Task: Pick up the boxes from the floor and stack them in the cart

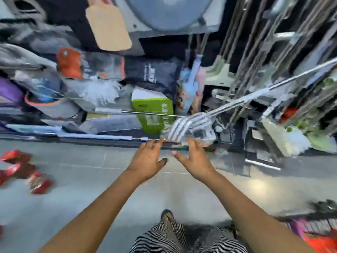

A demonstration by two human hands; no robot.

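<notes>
- You are reaching forward with your left hand [147, 159] and right hand [197, 161], both spreading straight fingers and curling round nothing.
- The thin flat box [175, 147] is sitting between your fingertips at the far edge of the floor [127, 189]; blur is hiding any contact.
- It is probably handling light, stiff and slick, so you are best pressing its left and right edges.

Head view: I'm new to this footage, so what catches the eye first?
The left hand and right hand reach forward at centre, open, near a blurred flat item. Behind them stands a lime-green box amid blurred clutter; red packets lie on the floor at far left.
</notes>
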